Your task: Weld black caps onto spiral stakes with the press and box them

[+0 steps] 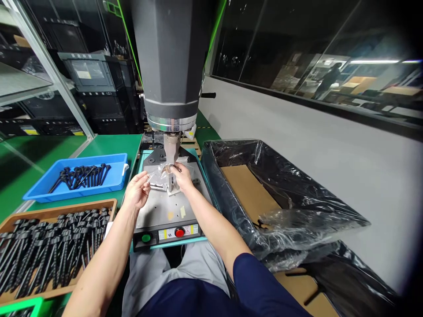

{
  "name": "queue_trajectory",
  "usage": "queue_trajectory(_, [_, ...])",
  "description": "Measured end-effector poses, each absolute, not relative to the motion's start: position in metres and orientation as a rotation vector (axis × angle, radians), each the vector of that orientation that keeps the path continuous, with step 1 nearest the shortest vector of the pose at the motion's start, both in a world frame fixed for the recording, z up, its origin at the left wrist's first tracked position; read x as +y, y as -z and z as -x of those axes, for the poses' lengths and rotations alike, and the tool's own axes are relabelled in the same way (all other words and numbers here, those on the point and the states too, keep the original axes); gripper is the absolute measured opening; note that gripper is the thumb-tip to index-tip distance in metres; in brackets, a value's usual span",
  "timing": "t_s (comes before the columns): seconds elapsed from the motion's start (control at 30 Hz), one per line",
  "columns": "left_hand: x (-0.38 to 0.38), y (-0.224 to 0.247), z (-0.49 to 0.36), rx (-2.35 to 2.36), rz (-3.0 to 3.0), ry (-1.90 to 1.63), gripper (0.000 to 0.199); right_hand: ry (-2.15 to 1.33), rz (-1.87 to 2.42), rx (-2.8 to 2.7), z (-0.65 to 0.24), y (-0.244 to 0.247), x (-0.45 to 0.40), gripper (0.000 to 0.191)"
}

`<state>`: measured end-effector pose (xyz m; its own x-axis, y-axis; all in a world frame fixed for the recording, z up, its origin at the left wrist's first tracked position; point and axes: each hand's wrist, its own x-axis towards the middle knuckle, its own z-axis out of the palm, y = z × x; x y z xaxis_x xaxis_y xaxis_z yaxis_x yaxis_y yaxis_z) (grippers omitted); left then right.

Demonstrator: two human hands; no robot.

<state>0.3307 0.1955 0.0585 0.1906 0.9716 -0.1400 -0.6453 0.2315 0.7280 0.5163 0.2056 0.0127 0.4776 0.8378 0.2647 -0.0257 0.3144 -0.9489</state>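
My left hand [137, 191] is closed in a pinch at the edge of a clear plastic film [157, 176], left of the machine's fixture. The film spreads from there towards the fixture [172, 185], a small upright metal block on the grey base plate [158, 211]. My right hand [182, 177] is at the top of the fixture, thumb and fingers closed around a small dark piece whose shape is mostly hidden. Just above the fingers, the metal horn [172, 147] of the press [170, 61] points down, very near the fixture.
On the left, a blue tray [115, 187] and a brown tray [114, 207] hold many black ribbed rods with round heads. A green button [146, 238] and a red button [179, 232] face me. To the right stands a bin lined with black plastic [317, 198], with cardboard [247, 189] inside.
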Motion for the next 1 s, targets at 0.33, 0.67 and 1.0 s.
queue_trajectory(0.33, [0.198,-0.048,-0.319,0.809,-0.707,-1.3,0.045,-0.716,1.102,-0.729,-0.513,-0.005,0.189,0.045])
queue_trajectory(0.67, [0.199,-0.041,-0.312,0.985,-0.876,-1.399,0.06,-1.2,0.778,-0.28,-0.546,-0.015,0.152,0.046])
queue_trajectory(1.0, [0.207,-0.032,-0.294,1.245,-0.899,-1.504,0.063,-0.901,0.953,-0.718,-0.522,-0.016,0.147,0.064])
